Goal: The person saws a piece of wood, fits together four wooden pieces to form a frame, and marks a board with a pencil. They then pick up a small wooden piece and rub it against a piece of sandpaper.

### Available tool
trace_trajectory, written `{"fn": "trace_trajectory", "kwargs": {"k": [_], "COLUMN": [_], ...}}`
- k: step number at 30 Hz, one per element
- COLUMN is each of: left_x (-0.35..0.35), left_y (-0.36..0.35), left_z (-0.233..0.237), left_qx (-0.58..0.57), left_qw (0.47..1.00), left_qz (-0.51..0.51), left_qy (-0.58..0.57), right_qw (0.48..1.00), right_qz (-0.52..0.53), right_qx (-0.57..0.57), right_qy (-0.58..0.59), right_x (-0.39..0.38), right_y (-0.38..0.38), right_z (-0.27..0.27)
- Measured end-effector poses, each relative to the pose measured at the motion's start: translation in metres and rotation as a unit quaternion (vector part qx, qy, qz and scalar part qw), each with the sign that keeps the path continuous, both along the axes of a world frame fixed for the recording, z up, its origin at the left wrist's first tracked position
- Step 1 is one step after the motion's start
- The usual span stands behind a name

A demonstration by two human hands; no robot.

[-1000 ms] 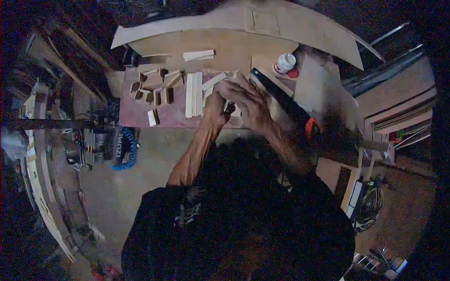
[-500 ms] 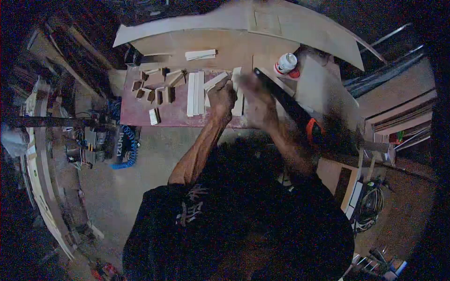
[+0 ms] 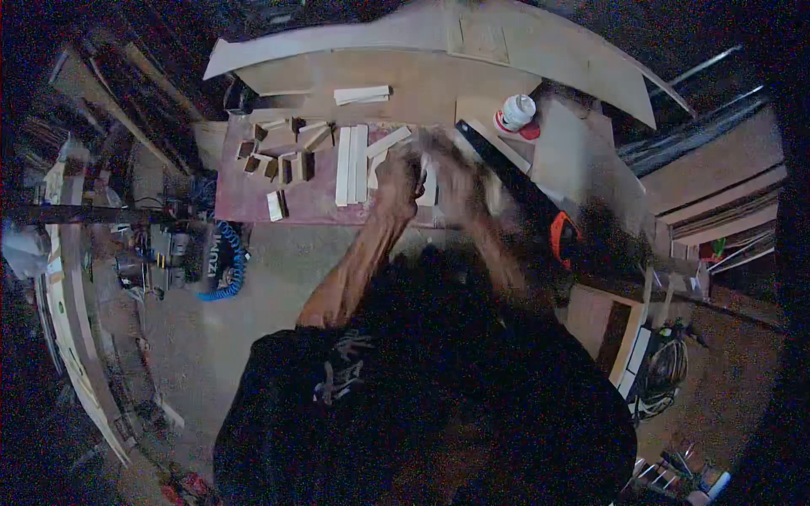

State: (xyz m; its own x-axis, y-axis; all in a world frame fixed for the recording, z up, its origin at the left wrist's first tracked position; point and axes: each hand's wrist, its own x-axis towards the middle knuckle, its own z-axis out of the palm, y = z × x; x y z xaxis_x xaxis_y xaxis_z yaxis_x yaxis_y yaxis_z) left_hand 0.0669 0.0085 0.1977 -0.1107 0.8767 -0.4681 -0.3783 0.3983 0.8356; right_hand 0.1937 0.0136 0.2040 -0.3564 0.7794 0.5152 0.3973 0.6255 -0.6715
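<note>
My left hand (image 3: 398, 181) is over the front part of the reddish work board (image 3: 321, 209), its fingers curled and partly blurred near pale wood strips. What it holds cannot be made out. Close on its right is my right hand (image 3: 460, 181), smeared by motion, with its fingers not readable. Beside my left hand, upright pale strips (image 3: 352, 164) lie side by side, and a slanted strip (image 3: 390, 142) is just above it. Another pale piece (image 3: 430, 187) shows between the hands. To the right lies a handsaw (image 3: 506, 169) with an orange-edged handle.
Small wooden blocks (image 3: 295, 167) lie in a group at the left of the board, with a single block (image 3: 275, 207) nearer the front. Stacked strips (image 3: 363, 95) lie farther back. A white container (image 3: 516, 112) stands at the right. Coiled cable (image 3: 666, 375) hangs lower right.
My right hand has shifted slightly and stays blurred. My left hand's fingers, clearer before, are now more blurred and a little lower. The view has shifted slightly.
</note>
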Motion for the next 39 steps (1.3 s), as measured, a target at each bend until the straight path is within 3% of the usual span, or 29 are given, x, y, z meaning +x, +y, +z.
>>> {"fn": "trace_trajectory", "kwargs": {"k": [2, 3, 4, 6, 8, 9, 10, 11, 13, 14, 15, 17, 18, 19, 21, 22, 23, 24, 25, 26, 27, 28, 30, 31, 32, 33, 35, 37, 39], "left_x": [0.001, -0.005, -0.012, -0.016, -0.011, -0.013, -0.016, -0.022, -0.027, -0.024, -0.019, -0.021, -0.022, -0.022, -0.023, -0.019, -0.015, -0.013, -0.013, -0.015, -0.018, -0.016, -0.013, -0.010, -0.005, -0.001, -0.013, -0.012, -0.008], "left_y": [-0.005, -0.001, 0.000, -0.004, 0.004, 0.006, 0.008, 0.011, 0.017, 0.021, 0.022, 0.014, 0.013, 0.016, 0.020, 0.020, 0.017, 0.015, 0.019, 0.030, 0.040, 0.036, 0.027, 0.033, 0.042, 0.051, 0.053, 0.051, 0.045], "left_z": [0.005, 0.003, -0.002, -0.004, 0.010, -0.012, -0.032, -0.024, -0.019, -0.022, -0.025, -0.030, -0.028, -0.025, -0.019, -0.013, -0.007, -0.001, 0.005, -0.010, -0.039, -0.033, -0.025, -0.020, -0.009, 0.003, -0.004, -0.003, -0.004], "left_qx": [-0.050, 0.087, 0.219, 0.221, -0.014, 0.042, 0.093, 0.105, 0.099, 0.085, 0.069, 0.117, 0.186, 0.257, 0.295, 0.269, 0.242, 0.215, 0.156, 0.171, 0.180, 0.186, 0.199, 0.132, 0.035, -0.060, 0.002, 0.040, 0.098], "left_qw": [0.997, 0.989, 0.938, 0.929, 0.998, 0.990, 0.970, 0.936, 0.918, 0.944, 0.965, 0.953, 0.914, 0.862, 0.791, 0.782, 0.772, 0.759, 0.768, 0.862, 0.930, 0.929, 0.924, 0.978, 0.994, 0.955, 0.989, 0.985, 0.983], "left_qz": [-0.016, -0.047, -0.071, -0.081, -0.051, -0.076, -0.091, -0.124, -0.128, -0.101, -0.074, -0.053, -0.059, -0.061, -0.078, -0.097, -0.118, -0.141, -0.182, -0.125, -0.063, -0.041, 0.004, 0.029, 0.101, 0.218, 0.138, 0.165, 0.152], "left_qy": [-0.051, 0.107, 0.259, 0.284, 0.030, 0.115, 0.203, 0.312, 0.362, 0.304, 0.244, 0.273, 0.356, 0.432, 0.530, 0.553, 0.576, 0.598, 0.594, 0.461, 0.313, 0.317, 0.326, 0.160, -0.020, -0.191, 0.047, 0.025, 0.008], "right_qw": [0.998, 0.998, 0.999, 0.998, 0.983, 0.963, 0.963, 0.960, 0.937, 0.856, 0.743, 0.917, 0.969, 0.954, 0.969, 0.975, 0.811, 0.871, 0.921, 0.961, 0.952, 0.942, 0.971, 0.965, 0.946, 0.973, 0.998, 0.965, 0.940], "right_qz": [-0.019, -0.017, 0.013, 0.031, -0.003, -0.026, -0.025, -0.020, 0.041, 0.042, 0.014, 0.002, -0.006, -0.007, 0.008, 0.013, 0.078, 0.062, 0.046, 0.030, 0.023, 0.016, -0.051, -0.015, 0.023, 0.041, 0.029, -0.071, -0.147], "right_qx": [-0.047, -0.053, -0.030, -0.046, -0.169, -0.261, -0.237, -0.211, -0.251, -0.383, -0.489, -0.323, -0.220, -0.246, -0.201, -0.182, -0.444, -0.385, -0.316, -0.239, -0.261, -0.282, -0.230, -0.255, -0.276, -0.191, -0.052, -0.235, -0.254], "right_qy": [0.031, 0.040, 0.031, 0.042, 0.065, 0.068, 0.127, 0.182, 0.241, 0.345, 0.456, 0.235, 0.114, 0.172, 0.141, 0.125, 0.372, 0.299, 0.222, 0.140, 0.160, 0.182, -0.049, 0.061, 0.169, 0.125, -0.009, 0.089, 0.176], "right_x": [0.004, 0.004, 0.002, -0.005, -0.008, -0.009, -0.011, -0.019, -0.029, -0.026, -0.025, -0.022, -0.021, -0.026, -0.021, -0.019, -0.021, -0.020, -0.019, -0.020, -0.020, -0.022, -0.011, -0.014, -0.018, -0.013, 0.001, 0.004, 0.011], "right_y": [0.015, 0.018, 0.014, -0.005, -0.010, -0.005, 0.001, 0.005, -0.021, -0.020, -0.020, -0.007, -0.002, -0.012, -0.017, -0.020, -0.017, -0.017, -0.014, -0.008, -0.014, -0.020, -0.016, -0.018, -0.021, -0.021, -0.032, -0.039, -0.031], "right_z": [0.000, 0.000, -0.003, -0.008, 0.002, 0.011, -0.012, -0.015, 0.006, -0.001, -0.003, 0.001, 0.006, -0.002, -0.029, -0.037, 0.002, -0.007, -0.019, -0.017, -0.013, -0.003, 0.001, 0.010, 0.018, 0.017, 0.029, 0.026, -0.021]}}
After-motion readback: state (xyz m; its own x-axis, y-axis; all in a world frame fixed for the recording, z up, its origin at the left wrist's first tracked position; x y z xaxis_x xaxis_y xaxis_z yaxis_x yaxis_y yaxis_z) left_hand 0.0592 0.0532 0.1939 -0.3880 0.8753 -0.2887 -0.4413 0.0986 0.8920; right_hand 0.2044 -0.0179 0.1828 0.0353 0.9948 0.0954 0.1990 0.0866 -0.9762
